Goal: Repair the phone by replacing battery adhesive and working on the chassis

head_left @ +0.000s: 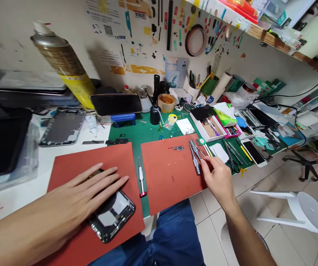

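My left hand (92,195) lies flat with fingers stretched out over an opened phone (120,214), hiding its upper part. The phone's inner frame and small parts show below the fingers, on the left red mat (64,166). At the right edge of the other red mat (164,188), my right hand (217,179) has thumb and fingers pinched together beside two grey pen-shaped tools (195,162). Whatever sits between those fingertips is hidden. A silver screwdriver with a red end (141,177) lies between the mats. Farther back is a small metal phone part (178,148).
A phone on a blue stand (122,119) and a tall spray can (67,62) stand at the back left. Open boxes of tools (211,129), scissors (232,159) and a white phone (253,152) occupy the right side. A white stool (311,214) stands on the floor.
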The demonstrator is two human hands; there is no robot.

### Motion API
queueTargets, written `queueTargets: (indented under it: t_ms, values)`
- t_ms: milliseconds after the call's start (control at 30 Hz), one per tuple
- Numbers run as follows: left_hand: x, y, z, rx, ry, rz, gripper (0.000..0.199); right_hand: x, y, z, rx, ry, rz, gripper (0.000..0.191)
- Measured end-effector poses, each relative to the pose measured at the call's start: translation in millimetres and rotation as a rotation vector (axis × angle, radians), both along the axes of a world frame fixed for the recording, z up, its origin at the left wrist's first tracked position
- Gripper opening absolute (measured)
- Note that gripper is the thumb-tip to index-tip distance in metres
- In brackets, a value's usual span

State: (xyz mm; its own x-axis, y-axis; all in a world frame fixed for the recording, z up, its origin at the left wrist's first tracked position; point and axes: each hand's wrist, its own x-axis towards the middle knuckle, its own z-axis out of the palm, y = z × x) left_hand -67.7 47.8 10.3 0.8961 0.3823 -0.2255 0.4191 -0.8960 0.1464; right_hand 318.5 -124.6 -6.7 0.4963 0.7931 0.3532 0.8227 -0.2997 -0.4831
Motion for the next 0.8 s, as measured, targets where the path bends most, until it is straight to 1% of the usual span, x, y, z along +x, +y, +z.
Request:
queueTargets:
  t_ms: [100,167,233,367,467,533,600,633,700,767,800]
  values:
    - [8.2,1.6,13.9,-0.011,-0.057,-0.111,0.091,12.7,14.3,7.3,-0.032,0.02,-0.006,0.03]
    - [9.7,3.6,16.7,0.006,-0.084,-0.154,0.091,21.6,21.6,14.4,-0.071,0.039,-0.02,0.031]
    - [8.8,5.4,14.3,0.026,-0.101,-0.191,0.091,30.5,27.5,21.3,-0.122,0.057,-0.043,0.031]
    - [3.6,5.6,3.7,0.054,-0.09,-0.225,0.09,42.6,36.4,29.7,-0.224,0.096,-0.065,0.029]
    - [-2.1,0.2,0.0,0.05,-0.103,-0.206,0.093,41.2,43.8,29.8,-0.288,0.103,-0.052,0.026]
    - [-5.9,-5.5,2.0,0.052,-0.138,-0.161,0.093,36.8,50.0,27.8,-0.328,0.084,-0.042,0.02]
    - [-8.6,-11.1,7.9,0.047,-0.165,-0.112,0.089,32.4,56.3,25.3,-0.366,0.049,-0.034,0.013]
    - [-9.1,-13.3,12.3,0.035,-0.169,-0.097,0.087,30.7,59.1,24.2,-0.382,0.028,-0.03,0.012]
    - [-8.6,-15.9,22.7,-0.006,-0.151,-0.084,0.084,29.4,63.8,22.7,-0.41,-0.005,-0.027,0.02]
    - [-6.3,-15.3,33.7,-0.081,-0.103,-0.102,0.079,31.0,68.3,21.7,-0.437,-0.022,-0.03,0.025]
    - [-4.9,-14.1,38.9,-0.108,-0.094,-0.085,0.076,32.8,70.5,21.3,-0.451,-0.023,-0.032,0.026]
